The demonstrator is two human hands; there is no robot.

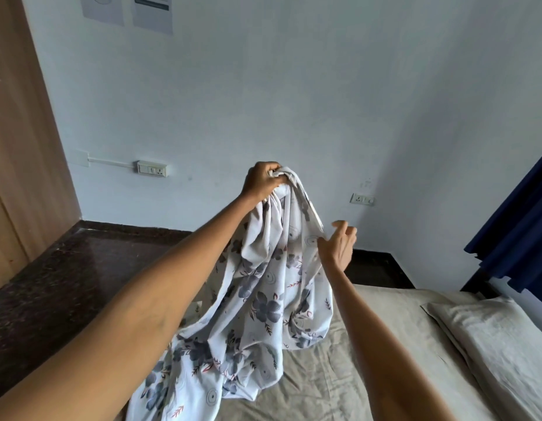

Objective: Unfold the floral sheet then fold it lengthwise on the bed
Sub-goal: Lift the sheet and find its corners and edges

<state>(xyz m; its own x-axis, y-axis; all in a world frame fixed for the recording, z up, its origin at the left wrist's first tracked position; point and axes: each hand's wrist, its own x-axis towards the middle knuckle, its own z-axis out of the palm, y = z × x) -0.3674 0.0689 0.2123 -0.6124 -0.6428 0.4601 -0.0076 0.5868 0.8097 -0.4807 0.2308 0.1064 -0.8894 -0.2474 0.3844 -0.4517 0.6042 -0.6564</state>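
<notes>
Far left: wooden door (17,141), pale matt grain. Beside it a dark speckled polished floor (66,268) with a black skirting strip at the wall foot. Wall (263,86) is smooth and pale blue-grey; two printed papers (130,10) at top left, a white switch-and-socket plate (152,168) fed by a surface conduit, and a second socket (362,199) further right.

Left hand (261,180): raised high, fingers curled tight around a bunched corner of the floral sheet (263,302). The fabric gathers into a knot at the fist.

Floral sheet: thin white cloth printed with grey-blue flowers, small red-brown leaves and grey ring motifs. It hangs from the fist as a tall cone of soft vertical folds. Long axis runs near upright at the top, then slants down and toward the lower left. The lower part pools in rumpled heaps on the bed (339,375), reaching the bottom edge of the view.

Right hand (338,243): lower than the left, just beside the sheet's right hanging edge. Fingers loosely spread; thumb side at the cloth edge. Contact cannot be told for certain; no grip visible.

Bed: beige-grey cover, creased, matt weave. Pillow (491,338) at right in similar cloth, flat rectangle. Far right: dark navy curtain (518,220) hanging in folds.
</notes>
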